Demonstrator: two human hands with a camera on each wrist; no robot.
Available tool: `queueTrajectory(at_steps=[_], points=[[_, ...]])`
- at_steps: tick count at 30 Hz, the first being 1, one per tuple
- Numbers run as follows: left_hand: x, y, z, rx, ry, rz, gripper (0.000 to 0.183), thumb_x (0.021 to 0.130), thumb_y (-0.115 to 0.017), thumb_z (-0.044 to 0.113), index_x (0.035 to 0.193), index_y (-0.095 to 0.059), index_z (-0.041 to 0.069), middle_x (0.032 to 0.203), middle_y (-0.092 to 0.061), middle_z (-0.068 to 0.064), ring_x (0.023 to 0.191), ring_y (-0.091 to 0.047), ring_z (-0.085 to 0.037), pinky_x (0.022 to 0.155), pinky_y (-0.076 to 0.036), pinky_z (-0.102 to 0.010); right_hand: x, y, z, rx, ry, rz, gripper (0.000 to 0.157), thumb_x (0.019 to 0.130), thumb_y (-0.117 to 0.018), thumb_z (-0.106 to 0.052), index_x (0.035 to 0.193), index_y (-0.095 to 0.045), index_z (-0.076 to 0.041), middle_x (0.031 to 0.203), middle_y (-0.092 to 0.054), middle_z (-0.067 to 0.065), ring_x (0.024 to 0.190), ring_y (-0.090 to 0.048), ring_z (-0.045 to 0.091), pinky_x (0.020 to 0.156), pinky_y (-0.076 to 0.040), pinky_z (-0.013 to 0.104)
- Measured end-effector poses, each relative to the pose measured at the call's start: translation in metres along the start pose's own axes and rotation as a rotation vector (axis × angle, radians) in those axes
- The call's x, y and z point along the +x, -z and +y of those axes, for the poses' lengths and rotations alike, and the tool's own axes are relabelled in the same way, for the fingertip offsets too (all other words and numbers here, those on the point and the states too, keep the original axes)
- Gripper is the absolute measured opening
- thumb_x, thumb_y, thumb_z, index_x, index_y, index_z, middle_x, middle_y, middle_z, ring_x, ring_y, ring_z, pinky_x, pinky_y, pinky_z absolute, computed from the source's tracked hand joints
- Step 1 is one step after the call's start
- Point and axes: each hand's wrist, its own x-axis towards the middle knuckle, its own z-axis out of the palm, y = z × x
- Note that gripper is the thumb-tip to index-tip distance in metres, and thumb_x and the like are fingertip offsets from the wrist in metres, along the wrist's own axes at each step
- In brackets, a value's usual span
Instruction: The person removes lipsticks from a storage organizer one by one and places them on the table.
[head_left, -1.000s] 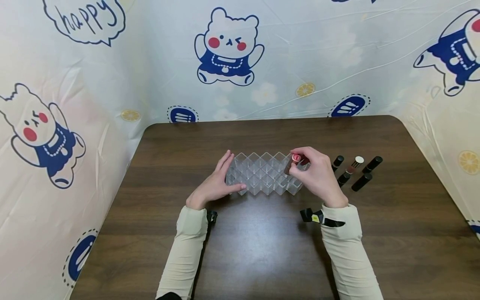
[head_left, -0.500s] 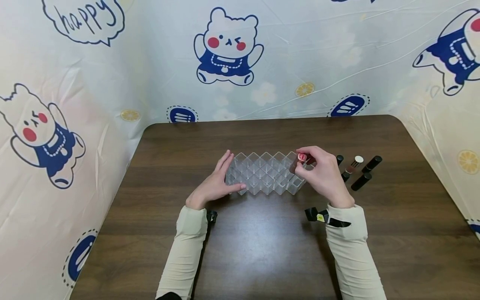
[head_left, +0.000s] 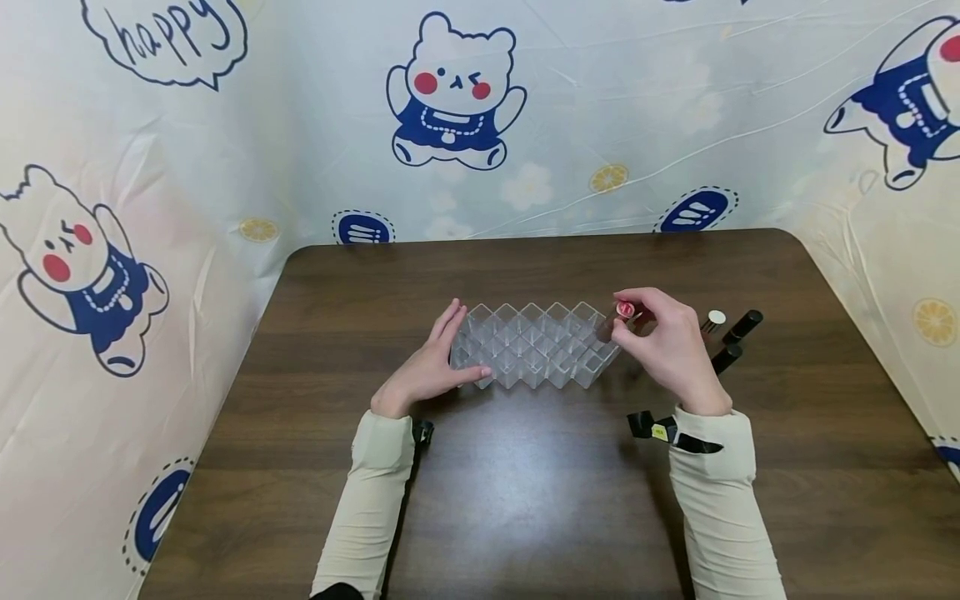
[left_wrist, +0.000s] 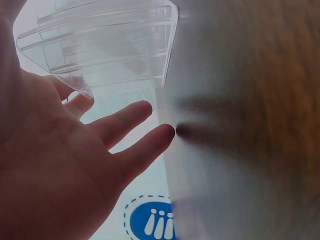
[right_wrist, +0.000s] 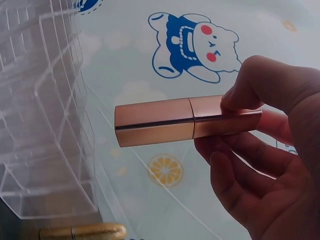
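Note:
My right hand [head_left: 671,346] pinches a shiny copper-coloured lipstick tube [head_left: 611,323] with a red end facing up. In the right wrist view, the square-sided lipstick tube [right_wrist: 155,121] is between thumb and fingers, apart from the clear organizer [right_wrist: 45,115]. The clear plastic organizer [head_left: 525,346], with rows of diamond-shaped compartments, stands mid-table. At its left end rests my left hand [head_left: 427,375], thumb along the front and fingers extended behind. Spread, nearly straight fingers [left_wrist: 125,125] show in the left wrist view, beneath the organizer [left_wrist: 110,45] there.
To the right of my right hand lie two black tubes [head_left: 742,327] and a white-ended tube [head_left: 714,322]. A gold tube [right_wrist: 82,231] shows at the lower edge of the right wrist view. A patterned curtain [head_left: 570,125] borders the brown table [head_left: 510,500].
My right hand has moved right with the lipstick tube, from over the organizer's right part to its right edge. It now hides some black tubes. The left hand stays put.

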Motion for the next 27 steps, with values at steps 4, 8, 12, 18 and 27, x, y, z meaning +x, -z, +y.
queueTrajectory(at_steps=[4,8,12,18,27], points=[[0.0,0.0,-0.001,-0.002,0.004,0.0,0.1,0.067,-0.058,0.069,0.14,0.005,0.042,0.143,0.016,0.028,0.134,-0.024,-0.015,0.097,-0.038,-0.042,-0.001,0.006,0.003,-0.011,-0.017,0.001,0.028,0.076,-0.065,-0.007,0.104,-0.062,-0.007,0.087,-0.061,-0.001,0.073,-0.055,0.012,0.064,-0.041,0.01],[0.0,0.0,-0.001,-0.003,0.004,0.001,0.1,0.067,-0.058,0.069,0.14,0.005,0.042,0.144,0.016,0.028,0.134,-0.024,-0.015,0.097,-0.038,-0.043,-0.002,0.012,0.005,-0.034,-0.037,0.012,0.028,0.077,-0.065,-0.009,0.104,-0.062,-0.008,0.087,-0.061,-0.002,0.073,-0.056,0.013,0.062,-0.04,0.01],[0.0,0.0,0.0,-0.002,0.002,-0.002,0.1,0.067,-0.058,0.069,0.14,0.005,0.041,0.145,0.015,0.025,0.134,-0.024,-0.016,0.097,-0.038,-0.043,-0.003,0.019,0.007,-0.043,-0.05,0.03,0.028,0.077,-0.064,-0.009,0.105,-0.062,-0.008,0.088,-0.062,0.0,0.073,-0.056,0.013,0.062,-0.04,0.009],[0.0,0.0,0.0,-0.01,-0.001,-0.002,0.102,0.068,-0.059,0.068,0.143,0.001,0.035,0.148,0.012,0.019,0.134,-0.024,-0.017,0.096,-0.039,-0.044,-0.005,0.03,0.011,-0.05,-0.069,0.061,0.026,0.078,-0.063,-0.007,0.104,-0.063,-0.008,0.088,-0.063,0.001,0.074,-0.054,0.011,0.061,-0.039,0.007],[0.0,0.0,-0.001,-0.006,0.002,0.0,0.101,0.067,-0.059,0.068,0.142,0.002,0.038,0.149,0.011,0.018,0.134,-0.025,-0.016,0.097,-0.038,-0.044,-0.008,0.043,0.017,-0.069,-0.105,0.095,0.025,0.078,-0.062,-0.008,0.103,-0.064,-0.008,0.086,-0.064,0.003,0.072,-0.054,0.007,0.06,-0.038,0.004]])
